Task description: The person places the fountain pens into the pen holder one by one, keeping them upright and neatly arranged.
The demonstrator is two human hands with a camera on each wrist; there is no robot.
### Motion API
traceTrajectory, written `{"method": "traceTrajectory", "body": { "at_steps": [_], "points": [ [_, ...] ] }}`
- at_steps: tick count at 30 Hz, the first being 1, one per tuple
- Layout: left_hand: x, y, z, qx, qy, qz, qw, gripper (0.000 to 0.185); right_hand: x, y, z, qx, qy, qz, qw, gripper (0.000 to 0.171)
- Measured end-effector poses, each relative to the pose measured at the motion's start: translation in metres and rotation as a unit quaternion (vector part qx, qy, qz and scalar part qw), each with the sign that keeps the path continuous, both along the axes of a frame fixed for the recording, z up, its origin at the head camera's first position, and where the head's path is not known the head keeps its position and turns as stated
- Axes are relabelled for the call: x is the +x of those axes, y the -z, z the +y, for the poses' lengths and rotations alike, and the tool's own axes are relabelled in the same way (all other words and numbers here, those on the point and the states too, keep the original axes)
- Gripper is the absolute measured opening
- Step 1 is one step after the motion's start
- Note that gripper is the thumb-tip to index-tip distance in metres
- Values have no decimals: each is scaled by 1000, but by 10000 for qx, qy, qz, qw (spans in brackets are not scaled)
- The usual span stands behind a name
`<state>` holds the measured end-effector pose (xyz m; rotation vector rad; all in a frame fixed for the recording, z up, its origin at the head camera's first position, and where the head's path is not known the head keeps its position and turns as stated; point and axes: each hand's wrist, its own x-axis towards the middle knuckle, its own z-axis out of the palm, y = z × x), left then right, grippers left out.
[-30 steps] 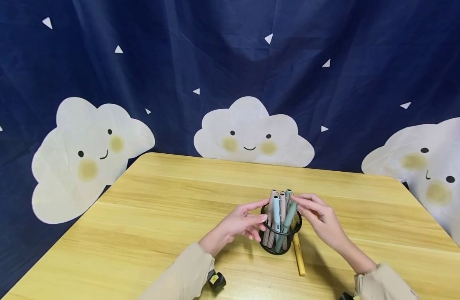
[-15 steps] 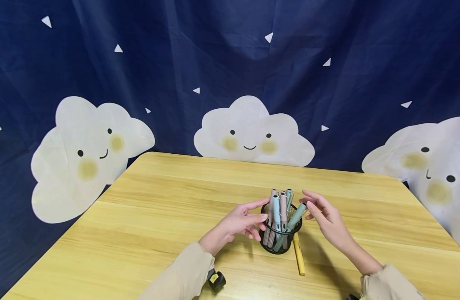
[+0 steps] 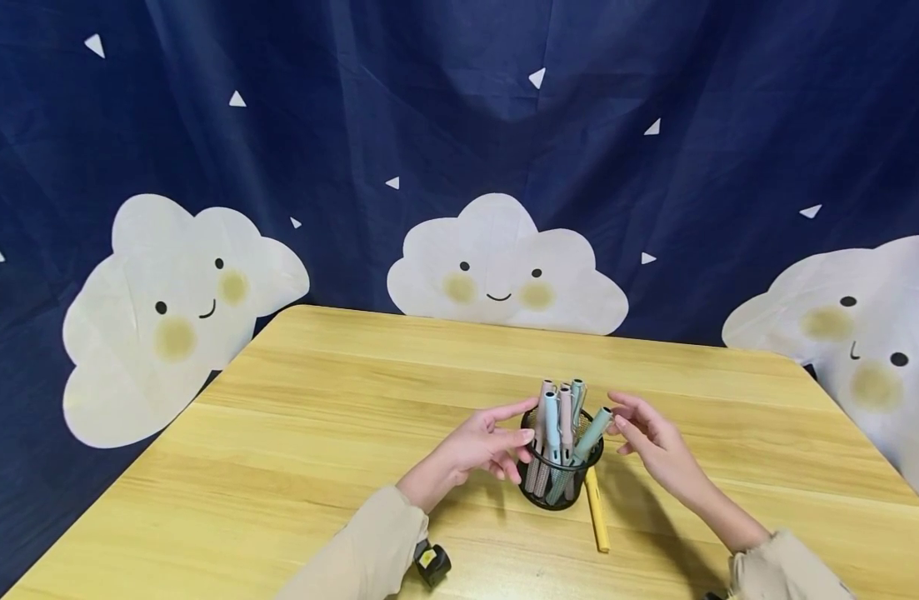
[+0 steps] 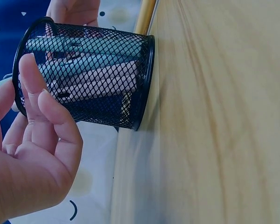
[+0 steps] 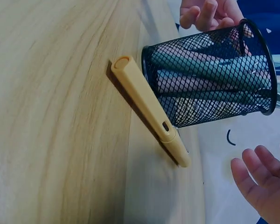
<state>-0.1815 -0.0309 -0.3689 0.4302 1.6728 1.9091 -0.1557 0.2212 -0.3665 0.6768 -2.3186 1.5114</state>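
A black wire-mesh pen holder stands upright on the table with several capped pens in it. My left hand holds it at the left of the rim, thumb in front and forefinger behind. Among the pens are a light blue pen, pink pens and a sage-green pen leaning right over the rim. Right of that pen's tip, my right hand hovers with loosely bent fingers and nothing in them. In the right wrist view these fingers show apart from the mesh.
A yellow pen lies on the wooden table, close against the holder's right side. Behind the table hangs a dark blue curtain with cloud prints. A small black device is strapped at my left wrist.
My right hand has let go of the sage-green pen and drawn back to the right. The pen now leans farther right in the holder. My left hand has kept its place.
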Motion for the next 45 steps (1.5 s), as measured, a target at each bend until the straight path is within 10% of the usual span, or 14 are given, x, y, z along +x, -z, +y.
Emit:
{"method": "traceTrajectory", "body": {
  "at_steps": [13, 45],
  "points": [
    [0, 2, 1, -12, -25, 43, 10000, 51, -1, 6, 6, 349, -259, -905, 9950, 34],
    [-1, 4, 0, -43, -38, 49, 10000, 51, -7, 12, 9, 1031, -1142, -3550, 9221, 94]
  ]
}}
